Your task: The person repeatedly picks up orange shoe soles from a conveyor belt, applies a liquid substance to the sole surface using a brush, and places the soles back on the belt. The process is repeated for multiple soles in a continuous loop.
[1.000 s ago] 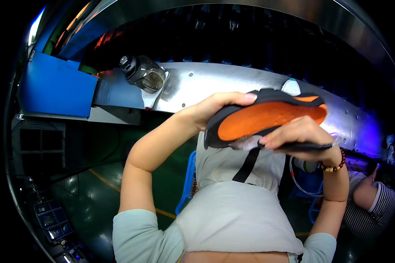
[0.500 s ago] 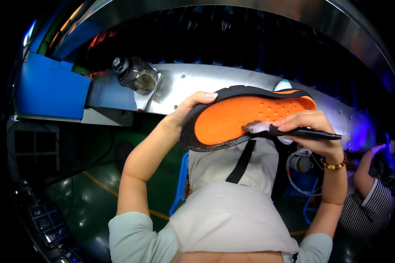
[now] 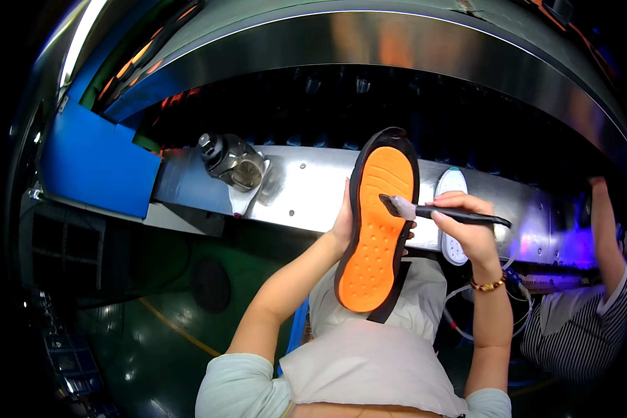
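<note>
A shoe sole [image 3: 376, 244] with a black rim and an orange inner face stands nearly lengthwise before me, its dotted end toward my lap. My left hand [image 3: 343, 221] grips it from the left edge and beneath, with fingertips showing at its right side. In my right hand [image 3: 470, 226] is a black-handled brush [image 3: 470, 217], held like a pen. The brush's bristles lie at the orange face, a little above its middle. Just beyond my right hand, a white sole-shaped piece [image 3: 451, 182] rests on the metal ledge.
A dark transparent bottle [image 3: 233, 164] stands on a cloth at the left of the metal ledge [image 3: 299, 188]. Behind the ledge runs a dark machine opening under a curved metal hood [image 3: 397, 42]. A blue box [image 3: 94, 164] is at far left. Another person in stripes [image 3: 582, 327] works at right.
The sole has turned from lying crosswise to pointing away from me. My left hand has shifted down its side, and the brush has moved from the lower edge onto the orange face.
</note>
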Demonstrator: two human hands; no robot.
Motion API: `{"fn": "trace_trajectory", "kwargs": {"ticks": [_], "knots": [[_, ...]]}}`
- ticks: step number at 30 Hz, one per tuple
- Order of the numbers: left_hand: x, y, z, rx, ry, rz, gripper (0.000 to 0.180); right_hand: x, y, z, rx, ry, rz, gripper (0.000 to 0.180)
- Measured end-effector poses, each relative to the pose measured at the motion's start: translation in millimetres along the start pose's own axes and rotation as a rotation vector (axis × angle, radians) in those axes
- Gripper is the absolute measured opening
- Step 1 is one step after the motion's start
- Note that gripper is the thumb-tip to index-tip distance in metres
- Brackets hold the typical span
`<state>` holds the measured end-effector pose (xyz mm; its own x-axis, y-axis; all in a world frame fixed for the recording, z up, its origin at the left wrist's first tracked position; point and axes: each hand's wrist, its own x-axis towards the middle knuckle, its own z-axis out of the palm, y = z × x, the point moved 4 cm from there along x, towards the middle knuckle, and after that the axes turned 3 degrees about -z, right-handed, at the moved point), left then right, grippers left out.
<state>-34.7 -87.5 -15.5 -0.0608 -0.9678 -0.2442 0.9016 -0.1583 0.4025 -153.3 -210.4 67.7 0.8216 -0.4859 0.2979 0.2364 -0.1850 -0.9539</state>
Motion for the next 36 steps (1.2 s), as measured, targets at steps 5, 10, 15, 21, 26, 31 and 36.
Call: {"fn": "trace_trajectory", "kwargs": {"ticks": [5,10,15,21,26,31,36], "knots": [[-2.3,3.4,26.2,0.043,-0.018,0.143,0.092,15.3,1.7,4.5,0.017,0.142,0.11,0.012],[2.5,12.0,20.5,0.039,0.256,0.382,0.086,15.5,-13.6,42.4,-0.405,0.078,-0.372,0.017],[-17.5,36.5,12.6,0.163,0.145,0.444,0.087,-40.4,-37.3,63.5,-0.532,-0.235,-0.413,0.016],[-21.6,22.0,64.9,0.005,-0.004,0.389,0.093,-1.0,-56.6,19.6,-0.12,-0.165,-0.254,0.015],[-18.6,18.1,62.9,-0.047,-0.051,0.442,0.084,19.2,-57.1,31.5,-0.127,-0.203,-0.262,0.014],[-22.8,31.2,56.0,0.272,0.202,0.59,0.084,6.2,-58.1,23.5,0.16,-0.218,-0.109,0.014],[-17.7,41.7,65.8,0.097,-0.046,0.627,0.092,-5.7,-62.2,37.1,0.015,-0.329,-0.238,0.017]]}}
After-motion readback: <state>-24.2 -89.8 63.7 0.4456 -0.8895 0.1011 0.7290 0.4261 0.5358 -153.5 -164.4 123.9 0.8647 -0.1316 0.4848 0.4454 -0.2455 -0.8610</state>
